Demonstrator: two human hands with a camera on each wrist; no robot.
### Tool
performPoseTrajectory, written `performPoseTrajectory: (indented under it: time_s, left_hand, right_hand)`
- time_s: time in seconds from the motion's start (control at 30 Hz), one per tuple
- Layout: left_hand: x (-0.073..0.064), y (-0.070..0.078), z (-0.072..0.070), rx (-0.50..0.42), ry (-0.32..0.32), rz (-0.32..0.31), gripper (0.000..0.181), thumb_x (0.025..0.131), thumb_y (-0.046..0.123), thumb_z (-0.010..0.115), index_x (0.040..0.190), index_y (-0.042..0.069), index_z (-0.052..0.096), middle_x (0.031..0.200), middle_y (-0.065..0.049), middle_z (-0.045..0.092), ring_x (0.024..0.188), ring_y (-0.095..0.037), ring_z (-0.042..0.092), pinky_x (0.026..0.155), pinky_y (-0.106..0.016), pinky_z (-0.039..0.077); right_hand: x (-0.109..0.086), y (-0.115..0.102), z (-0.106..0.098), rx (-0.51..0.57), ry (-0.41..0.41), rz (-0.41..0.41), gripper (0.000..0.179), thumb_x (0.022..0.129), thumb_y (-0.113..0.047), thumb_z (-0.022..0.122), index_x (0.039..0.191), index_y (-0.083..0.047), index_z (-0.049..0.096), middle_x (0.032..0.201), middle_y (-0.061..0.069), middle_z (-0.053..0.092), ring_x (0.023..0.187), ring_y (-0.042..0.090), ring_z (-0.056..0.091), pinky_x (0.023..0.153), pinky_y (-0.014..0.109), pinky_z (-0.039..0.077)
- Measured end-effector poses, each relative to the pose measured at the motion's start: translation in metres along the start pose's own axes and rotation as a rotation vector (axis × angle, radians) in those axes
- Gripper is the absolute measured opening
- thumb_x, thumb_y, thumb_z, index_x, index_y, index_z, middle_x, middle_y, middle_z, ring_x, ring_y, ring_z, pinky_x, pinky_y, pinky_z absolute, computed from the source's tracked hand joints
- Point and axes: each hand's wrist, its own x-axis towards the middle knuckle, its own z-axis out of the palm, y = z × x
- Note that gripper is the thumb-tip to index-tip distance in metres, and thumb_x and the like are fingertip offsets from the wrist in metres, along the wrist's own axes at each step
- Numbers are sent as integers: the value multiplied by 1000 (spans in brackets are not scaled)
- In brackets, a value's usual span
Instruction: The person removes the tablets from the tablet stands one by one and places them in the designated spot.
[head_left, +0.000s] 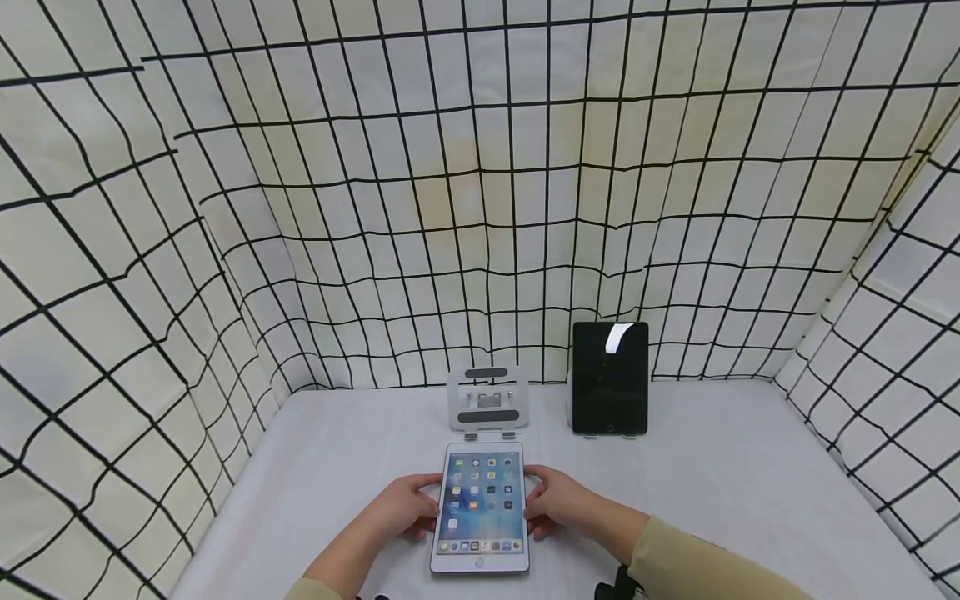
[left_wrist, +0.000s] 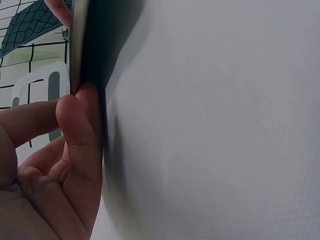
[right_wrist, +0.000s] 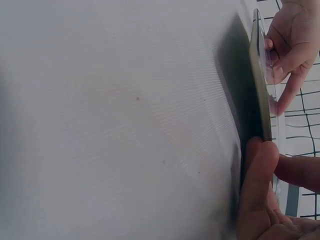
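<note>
Walls (head_left: 452,196), white, black-gridded | Table (head_left: 720,492), white-topped | Black tablet (head_left: 610,387), dark-screened, propped up near rear wall, glare on upper part

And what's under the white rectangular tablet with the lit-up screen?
Under the tablet, the wrist views show shadowed white tabletop, with fingers of the bare left hand and bare right hand tucked at the edges. Anything under its middle is covered, so I can't tell.

Your right hand (right_wrist: 265,200) grips the tablet (right_wrist: 259,80) at its right edge; your left hand (right_wrist: 294,44) holds the left edge; white cloth (right_wrist: 125,125) lies beneath.
</note>
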Motion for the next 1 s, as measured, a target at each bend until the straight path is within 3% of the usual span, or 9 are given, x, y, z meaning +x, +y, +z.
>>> performPoseTrajectory:
  time_s: [0.47, 1.0]
  left_hand:
    - [3, 5, 0, 67, 9, -38, 61, 86, -3, 67, 144, 0, 48, 75, -8, 67, 60, -16, 64, 54, -26, 54]
    - [-5, 12, 6, 107, 47, -69, 61, 85, -2, 68, 143, 3, 50, 68, -7, 67, 53, -14, 61, 49, -25, 51]
  right_hand:
    - [2, -9, 3, -43, 40, 56, 79, 82, 7, 70, 152, -6, 37, 76, 15, 68, 54, 17, 63, 51, 26, 54]
    - [4, -7, 1, -104, 44, 73, 81, 83, 2, 73, 154, -12, 36, 72, 14, 69, 49, 16, 63, 44, 22, 49]
